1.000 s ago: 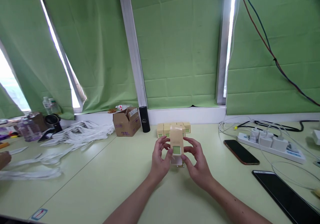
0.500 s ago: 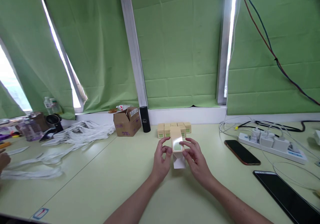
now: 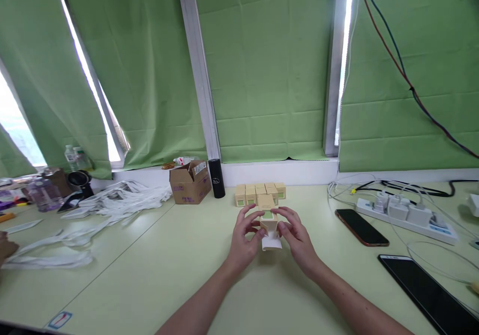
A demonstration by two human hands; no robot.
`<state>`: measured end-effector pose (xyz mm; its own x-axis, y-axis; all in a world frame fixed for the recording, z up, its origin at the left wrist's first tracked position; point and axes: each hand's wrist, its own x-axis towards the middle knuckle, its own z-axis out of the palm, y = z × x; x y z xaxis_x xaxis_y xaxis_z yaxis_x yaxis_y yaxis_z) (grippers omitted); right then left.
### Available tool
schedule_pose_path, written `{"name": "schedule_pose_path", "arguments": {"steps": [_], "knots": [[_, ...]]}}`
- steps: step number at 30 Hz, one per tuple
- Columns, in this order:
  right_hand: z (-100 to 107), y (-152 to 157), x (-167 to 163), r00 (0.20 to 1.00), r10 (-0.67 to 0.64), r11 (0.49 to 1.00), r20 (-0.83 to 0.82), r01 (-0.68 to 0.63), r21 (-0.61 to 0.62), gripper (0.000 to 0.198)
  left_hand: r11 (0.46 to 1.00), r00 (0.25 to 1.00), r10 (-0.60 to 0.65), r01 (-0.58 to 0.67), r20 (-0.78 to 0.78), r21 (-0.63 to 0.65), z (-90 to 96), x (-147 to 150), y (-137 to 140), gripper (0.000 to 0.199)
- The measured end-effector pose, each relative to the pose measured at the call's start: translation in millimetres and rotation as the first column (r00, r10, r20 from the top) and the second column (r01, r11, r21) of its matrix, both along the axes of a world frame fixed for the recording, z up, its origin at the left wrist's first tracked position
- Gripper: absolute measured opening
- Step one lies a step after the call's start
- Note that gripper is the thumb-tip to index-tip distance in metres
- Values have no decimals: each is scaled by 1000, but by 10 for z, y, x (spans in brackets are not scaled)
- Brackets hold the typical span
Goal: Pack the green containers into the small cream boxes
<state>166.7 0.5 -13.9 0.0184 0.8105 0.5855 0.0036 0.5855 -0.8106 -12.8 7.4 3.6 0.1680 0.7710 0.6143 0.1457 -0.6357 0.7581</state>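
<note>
A small beige carton (image 3: 267, 204) with a green-and-white panel is held between my two hands, its white end flap (image 3: 272, 242) hanging open toward me. My left hand (image 3: 245, 236) grips the carton's left side, fingers bent and thumb close to the flap. On the opposite side my right hand (image 3: 298, 237) has its fingertips on the upper edge and its thumb near the flap. Just behind, several similar small beige boxes (image 3: 240, 195) stand in a cluster on the table.
Behind stand a brown cardboard box (image 3: 187, 187) and a black cylinder (image 3: 216, 178). White strips (image 3: 119, 197) lie left, near another person's hand (image 3: 6, 246). A phone (image 3: 361, 227), a larger black-screened device (image 3: 430, 295) and a power strip (image 3: 407, 218) with cables lie right.
The carton in my hands has tilted, so its long face now looks shorter and its flapped end turns more toward me. Both thumbs have moved closer to the flap.
</note>
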Motion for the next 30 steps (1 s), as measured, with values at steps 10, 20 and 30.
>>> {"name": "schedule_pose_path", "arguments": {"steps": [10, 20, 30], "knots": [[-2, -11, -2, 996, 86, 996, -4, -87, -38, 32, 999, 996, 30, -28, 78, -27, -24, -12, 64, 32], [-21, 48, 10, 994, 96, 994, -49, -98, -45, 33, 999, 998, 36, -36, 52, 1, -23, 17, 49, 31], [-20, 56, -5, 987, 99, 982, -124, -117, -147, 36, 998, 998, 56, -56, -8, -10, 3, 34, -7, 28]]}}
